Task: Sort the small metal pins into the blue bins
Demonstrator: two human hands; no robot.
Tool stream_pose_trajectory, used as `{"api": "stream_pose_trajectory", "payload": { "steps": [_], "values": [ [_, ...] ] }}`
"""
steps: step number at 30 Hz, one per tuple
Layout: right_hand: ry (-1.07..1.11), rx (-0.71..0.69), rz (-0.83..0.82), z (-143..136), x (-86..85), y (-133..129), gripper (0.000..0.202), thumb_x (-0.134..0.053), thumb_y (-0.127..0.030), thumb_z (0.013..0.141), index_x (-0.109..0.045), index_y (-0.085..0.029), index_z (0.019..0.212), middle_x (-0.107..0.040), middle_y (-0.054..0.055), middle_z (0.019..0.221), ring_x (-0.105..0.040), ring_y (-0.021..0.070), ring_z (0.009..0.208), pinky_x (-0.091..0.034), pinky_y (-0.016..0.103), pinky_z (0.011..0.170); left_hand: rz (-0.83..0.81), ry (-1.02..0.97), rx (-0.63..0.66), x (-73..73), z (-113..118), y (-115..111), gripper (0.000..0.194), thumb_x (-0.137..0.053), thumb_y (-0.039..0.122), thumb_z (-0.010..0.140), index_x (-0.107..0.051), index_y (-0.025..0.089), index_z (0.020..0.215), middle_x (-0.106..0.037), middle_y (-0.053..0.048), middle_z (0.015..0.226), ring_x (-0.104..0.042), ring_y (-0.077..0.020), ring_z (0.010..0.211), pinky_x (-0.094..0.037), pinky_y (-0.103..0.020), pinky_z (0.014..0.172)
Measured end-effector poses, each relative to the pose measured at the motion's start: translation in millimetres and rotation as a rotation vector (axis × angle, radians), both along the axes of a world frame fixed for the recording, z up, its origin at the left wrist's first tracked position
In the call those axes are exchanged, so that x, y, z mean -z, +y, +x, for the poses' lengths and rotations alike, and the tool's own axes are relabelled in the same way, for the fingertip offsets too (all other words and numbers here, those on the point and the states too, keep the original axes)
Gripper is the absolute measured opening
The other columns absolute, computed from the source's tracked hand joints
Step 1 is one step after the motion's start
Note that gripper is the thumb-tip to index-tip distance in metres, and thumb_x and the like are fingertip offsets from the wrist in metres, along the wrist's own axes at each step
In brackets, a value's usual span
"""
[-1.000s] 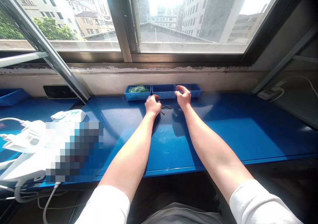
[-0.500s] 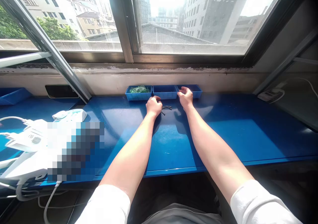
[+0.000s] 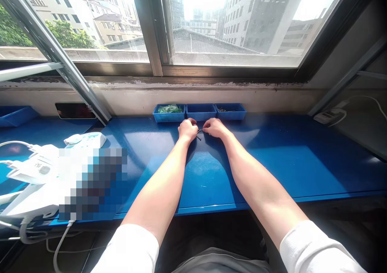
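Between my hands a few thin dark screws [image 3: 198, 137] lie on the blue table, partly hidden by my fingers. My right hand [image 3: 214, 128] pinches the end of one dark screw with thumb and fingertips. My left hand [image 3: 188, 129] rests just left of them with its fingers curled; what it holds, if anything, is hidden. Just beyond the hands stand three blue bins in a row. The left bin [image 3: 169, 118] holds green plastic packaging [image 3: 170, 108], the middle bin [image 3: 201, 115] looks dark inside, and the right bin [image 3: 231, 115] contains small thin pieces.
At the left of the table [image 3: 272, 164] are a white power strip [image 3: 90, 140] with plugs and cables, and a blurred-out dark object. A phone-like dark slab [image 3: 74, 111] leans against the wall. Another blue bin [image 3: 16, 116] stands far left. Metal frame bars rise at both sides.
My right hand has moved from the right bin down and left to the screws, uncovering the bin's contents. My left hand has barely moved.
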State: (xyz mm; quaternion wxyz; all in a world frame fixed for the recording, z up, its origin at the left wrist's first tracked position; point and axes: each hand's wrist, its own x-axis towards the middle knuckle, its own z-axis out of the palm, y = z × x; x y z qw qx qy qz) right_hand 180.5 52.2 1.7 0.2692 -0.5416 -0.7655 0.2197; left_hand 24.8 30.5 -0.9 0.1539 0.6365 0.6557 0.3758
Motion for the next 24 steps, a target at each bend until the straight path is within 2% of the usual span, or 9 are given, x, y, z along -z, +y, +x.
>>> {"api": "stream_pose_trajectory", "payload": {
  "steps": [6,12,18,24],
  "values": [
    [-0.043,-0.031,0.021,-0.5,2.6,4.6,0.004,-0.067,-0.024,0.069,-0.07,-0.021,0.068,-0.069,0.004,0.074,-0.06,0.0175,0.068,-0.045,0.027,0.063,0.003,-0.023,0.012,0.7,0.0,0.3,0.025,-0.054,0.019,0.07,-0.068,0.021,0.09,-0.071,-0.009,0.098,-0.063,-0.0266,0.099,-0.046,-0.037,0.088],
    [-0.054,-0.064,0.04,-1.3,1.0,2.5,0.007,-0.066,-0.024,0.069,-0.068,-0.018,0.066,-0.067,0.007,0.086,-0.057,0.016,0.071,-0.042,0.026,0.061,0.002,-0.023,0.018,2.5,0.0,2.6,0.024,-0.055,0.019,0.07,-0.068,0.022,0.09,-0.071,-0.008,0.096,-0.063,-0.0259,0.097,-0.046,-0.036,0.087],
    [0.128,-0.034,-0.042,-1.3,-2.7,-3.6,0.013,-0.059,-0.028,0.075,-0.065,-0.018,0.08,-0.064,0.001,0.07,-0.052,0.0114,0.061,-0.04,0.023,0.055,0.041,-0.067,0.037,2.3,1.2,2.5,0.02,-0.053,0.025,0.076,-0.069,0.022,0.089,-0.071,-0.005,0.092,-0.064,-0.0232,0.094,-0.047,-0.033,0.085],
    [0.44,-0.07,0.012,-4.0,0.2,1.5,0.012,-0.06,-0.026,0.072,-0.063,-0.016,0.077,-0.063,0.0,0.068,-0.056,0.011,0.064,-0.044,0.023,0.061,0.11,-0.21,0.252,-2.5,7.2,-6.8,0.02,-0.055,0.027,0.079,-0.067,0.02,0.093,-0.072,-0.003,0.091,-0.065,-0.0169,0.086,-0.049,-0.025,0.08]
  ]
}}
